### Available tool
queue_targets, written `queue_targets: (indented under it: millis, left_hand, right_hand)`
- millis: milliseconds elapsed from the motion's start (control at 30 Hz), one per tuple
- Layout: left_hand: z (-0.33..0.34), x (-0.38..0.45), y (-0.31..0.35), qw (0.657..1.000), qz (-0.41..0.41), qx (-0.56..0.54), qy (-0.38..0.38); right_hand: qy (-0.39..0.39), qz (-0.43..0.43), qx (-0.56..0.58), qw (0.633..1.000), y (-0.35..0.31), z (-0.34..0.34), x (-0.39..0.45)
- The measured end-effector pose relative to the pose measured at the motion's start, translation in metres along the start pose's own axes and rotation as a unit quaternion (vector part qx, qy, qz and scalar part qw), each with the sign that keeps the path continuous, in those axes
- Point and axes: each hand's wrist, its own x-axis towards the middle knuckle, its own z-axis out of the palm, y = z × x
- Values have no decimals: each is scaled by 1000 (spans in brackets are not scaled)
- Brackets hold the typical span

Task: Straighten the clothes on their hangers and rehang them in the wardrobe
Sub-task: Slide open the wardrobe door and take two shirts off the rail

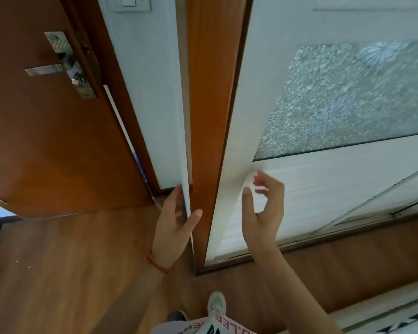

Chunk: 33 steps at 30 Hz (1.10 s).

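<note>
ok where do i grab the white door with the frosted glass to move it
Grip the white door by its left vertical edge, fingers hooked round from the left: its face shows no handle, and that edge looks clear of the brown panel.

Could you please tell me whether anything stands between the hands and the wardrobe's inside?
Yes: the white door with frosted glass covers the opening, right in front of the right hand. The left hand grips a white edge.

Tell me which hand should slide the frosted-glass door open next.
Probably right. The right hand hovers empty, fingers loosely curled, just in front of the white door near its left edge. The left hand grips the white edge strip beyond the wooden panel, away from the door.
</note>
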Motion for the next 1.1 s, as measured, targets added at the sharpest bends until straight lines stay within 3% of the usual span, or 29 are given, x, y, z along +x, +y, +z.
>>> queue_targets:
  millis: [67,167,433,700,933,1100]
  left_hand:
    - [2,8,15,998,53,21,30]
    - [5,19,32,993,100,31,53]
    - [10,29,36,986,107,30,123]
    - [5,25,37,983,126,30,126]
    - [-1,23,40,976,172,46,121]
    - [-2,16,48,952,259,45,160]
  right_hand:
    - [19,-70,-18,997,-16,7,17]
    - [31,-98,-36,994,-27,21,38]
    - [59,-201,-156,965,-25,16,53]
    - [47,-134,-184,973,-16,-3,58]
    - [107,-62,-225,966,-1,-36,78]
    - [135,5,-244,960,14,-62,99]
